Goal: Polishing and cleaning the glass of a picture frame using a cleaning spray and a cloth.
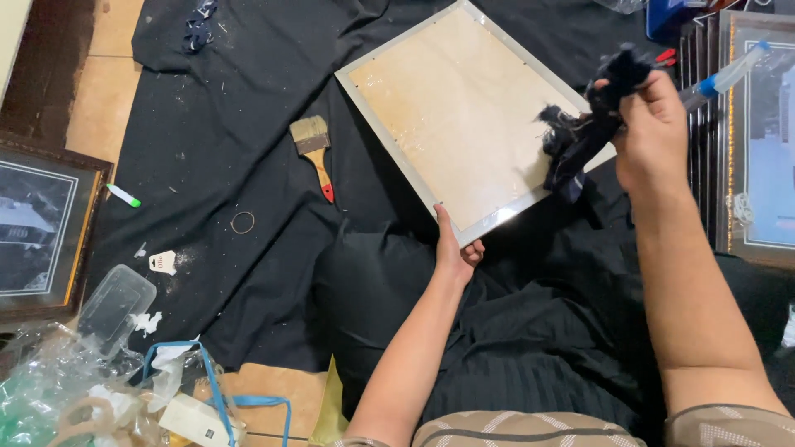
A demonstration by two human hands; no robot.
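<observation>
Left hand (pixel 454 248) clamped on the frame's (pixel 464 108) near edge, right hand (pixel 654 132) fisted around dark rag (pixel 580 136)

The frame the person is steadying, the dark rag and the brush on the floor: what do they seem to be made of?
The frame looks like silvery metal with a satin sheen around a tan board backing, probably fibreboard, matte with shiny smears. The rag in the right hand seems soft dark cloth, frayed at the edges. The brush has pale bristles and a wooden handle with a red tip.
</observation>
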